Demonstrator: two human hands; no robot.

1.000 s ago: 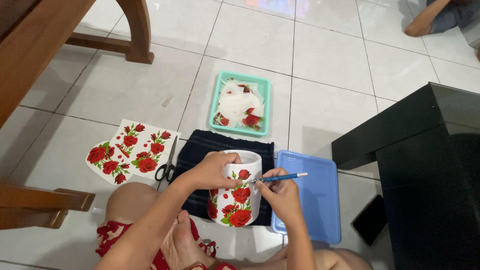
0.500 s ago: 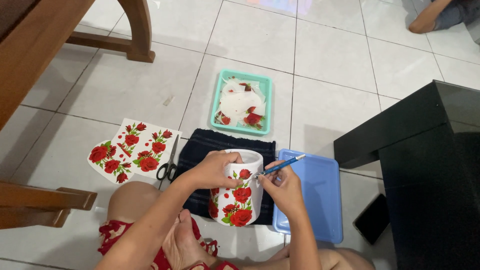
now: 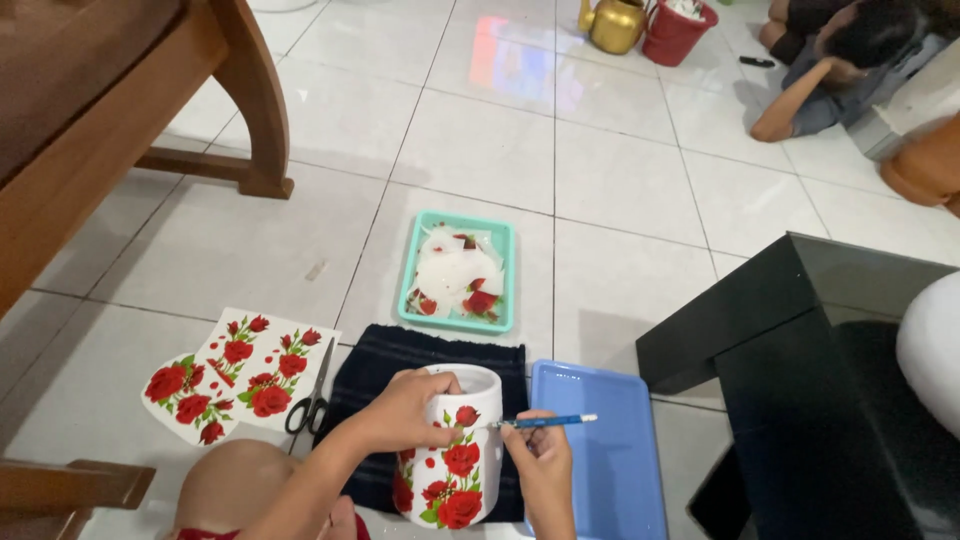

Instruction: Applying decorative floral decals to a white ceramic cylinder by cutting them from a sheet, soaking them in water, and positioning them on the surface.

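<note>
Open tile ahead, clutter close in

Bare floor tiles (image 3: 620,180) lie open beyond the teal tray (image 3: 408,280). Near the white rose-patterned pot (image 3: 462,470), the blue lid (image 3: 610,450) blocks the right side, the scissors (image 3: 312,400) and rose paper sheets (image 3: 240,370) the left; a black table (image 3: 800,340) walls off the far right.

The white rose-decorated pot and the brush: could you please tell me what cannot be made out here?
- Pot base: cut off by the head view's bottom edge.
- Pot's left side: hidden by the left hand.
- Brush tip: too small, against the pot.
- Brush grip: hidden inside the right hand.
</note>
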